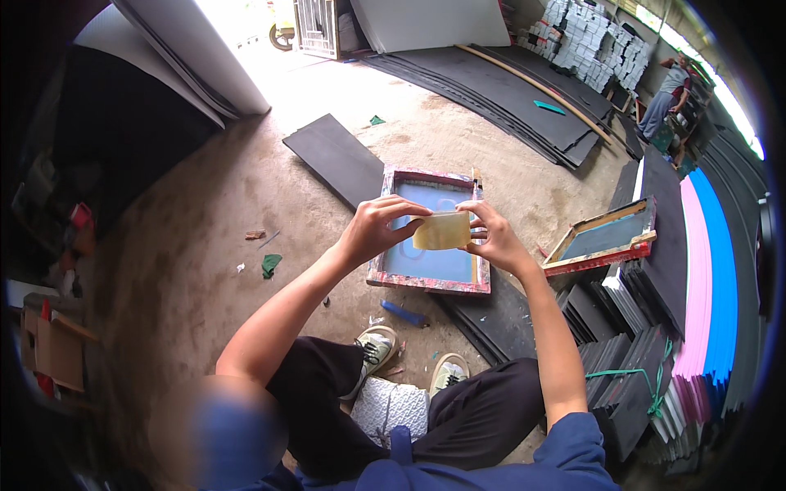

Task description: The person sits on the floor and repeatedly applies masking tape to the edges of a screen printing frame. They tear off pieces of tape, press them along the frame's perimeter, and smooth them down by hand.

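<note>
Left hand (381, 229) and right hand (497, 240): fingers nearly closed, pinching opposite ends of a curved, yellowish translucent strip (442, 232), held over the near framed screen (430, 286). Paint-stained frame encloses a blue-grey mesh (442, 264) with faint markings; it lies across dark boards (336, 159) on the floor (196, 245). Second framed screen (602, 256), at right, tilted on stacked dark sheets (591, 315); dark panel within. Cardboard box (61, 356), far left: contents unclear.
</note>
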A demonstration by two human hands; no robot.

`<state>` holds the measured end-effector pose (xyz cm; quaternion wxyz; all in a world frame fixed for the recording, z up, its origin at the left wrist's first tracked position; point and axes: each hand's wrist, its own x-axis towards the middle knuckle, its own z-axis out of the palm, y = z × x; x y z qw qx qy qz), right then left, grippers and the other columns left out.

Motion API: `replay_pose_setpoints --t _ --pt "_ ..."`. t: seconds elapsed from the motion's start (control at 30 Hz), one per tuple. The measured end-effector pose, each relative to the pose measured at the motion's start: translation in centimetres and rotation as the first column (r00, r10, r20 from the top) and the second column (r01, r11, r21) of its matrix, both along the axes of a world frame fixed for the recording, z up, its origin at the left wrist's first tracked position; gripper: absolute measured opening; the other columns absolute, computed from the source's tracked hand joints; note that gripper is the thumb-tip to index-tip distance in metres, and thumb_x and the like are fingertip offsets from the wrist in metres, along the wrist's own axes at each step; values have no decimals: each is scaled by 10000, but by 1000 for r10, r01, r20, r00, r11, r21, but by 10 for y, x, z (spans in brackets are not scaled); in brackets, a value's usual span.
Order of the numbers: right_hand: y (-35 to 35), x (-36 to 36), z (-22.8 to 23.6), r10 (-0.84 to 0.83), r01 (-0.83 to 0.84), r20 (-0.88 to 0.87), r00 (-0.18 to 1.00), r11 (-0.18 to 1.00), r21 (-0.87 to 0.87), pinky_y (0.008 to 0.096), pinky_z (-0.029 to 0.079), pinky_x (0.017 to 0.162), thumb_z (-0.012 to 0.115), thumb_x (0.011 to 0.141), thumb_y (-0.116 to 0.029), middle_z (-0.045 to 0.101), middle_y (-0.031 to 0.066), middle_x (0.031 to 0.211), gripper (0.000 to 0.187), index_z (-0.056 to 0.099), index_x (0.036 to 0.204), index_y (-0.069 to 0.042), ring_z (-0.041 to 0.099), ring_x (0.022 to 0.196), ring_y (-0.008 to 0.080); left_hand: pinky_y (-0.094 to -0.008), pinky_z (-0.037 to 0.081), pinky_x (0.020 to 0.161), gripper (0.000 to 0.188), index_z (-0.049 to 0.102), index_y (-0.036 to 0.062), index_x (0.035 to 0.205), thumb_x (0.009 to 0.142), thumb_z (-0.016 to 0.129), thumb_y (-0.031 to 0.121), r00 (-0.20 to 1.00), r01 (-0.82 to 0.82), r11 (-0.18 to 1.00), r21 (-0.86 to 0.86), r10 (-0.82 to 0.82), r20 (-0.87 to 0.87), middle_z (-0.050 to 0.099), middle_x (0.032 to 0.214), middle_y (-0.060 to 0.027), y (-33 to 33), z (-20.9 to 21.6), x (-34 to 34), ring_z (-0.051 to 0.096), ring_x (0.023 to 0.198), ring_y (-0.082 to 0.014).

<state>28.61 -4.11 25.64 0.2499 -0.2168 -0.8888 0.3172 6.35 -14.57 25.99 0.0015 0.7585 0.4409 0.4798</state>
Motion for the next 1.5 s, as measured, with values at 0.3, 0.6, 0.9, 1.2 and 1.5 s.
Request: replay_pose_setpoints --t 0.3,0.6,0.9,1.2,1.5 --pt "-3 -2 -1 6 -6 12 1000 1000 6 322 543 751 735 653 -24 520 97 1134 558 481 1149 -68 632 888 223 -295 524 684 105 679 85 812 710 701 89 984 -152 986 62 145 106 680 832 -40 -1 -10 10 654 753 -181" --pt "-6 1 -1 -28 26 60 998 999 40 327 535 772 732 656 -20 519 106 1135 551 487 1148 -60 628 906 225 -384 371 961 127 633 91 849 738 685 122 967 -251 967 -36 252 35 601 1106 -29 6 -21 15 415 1166 -249" --pt "2 2 -21 20 18 136 990 961 -277 358 507 832 737 675 -51 500 120 1200 627 440 1225 -91 601 989 252 -393 247 1024 157 510 99 1003 906 522 222 982 62 921 -385 13 188 421 1204 -82 12 -44 22 321 1195 -241" --pt "11 -3 -38 -175 175 -22 984 949 262 365 441 915 636 784 -80 528 138 1117 488 467 1242 -84 539 1065 288 -272 339 913 222 468 61 1054 956 437 257 783 52 844 -534 298 546 317 1067 -67 34 -74 36 395 996 -139" --pt "-3 -31 -42 -301 302 -143 943 953 -12 358 448 829 659 778 -139 574 106 965 194 658 965 -88 555 922 250 -312 432 844 229 463 35 1047 939 469 238 875 -128 895 -427 304 376 338 1084 -119 60 -96 50 483 903 -184"
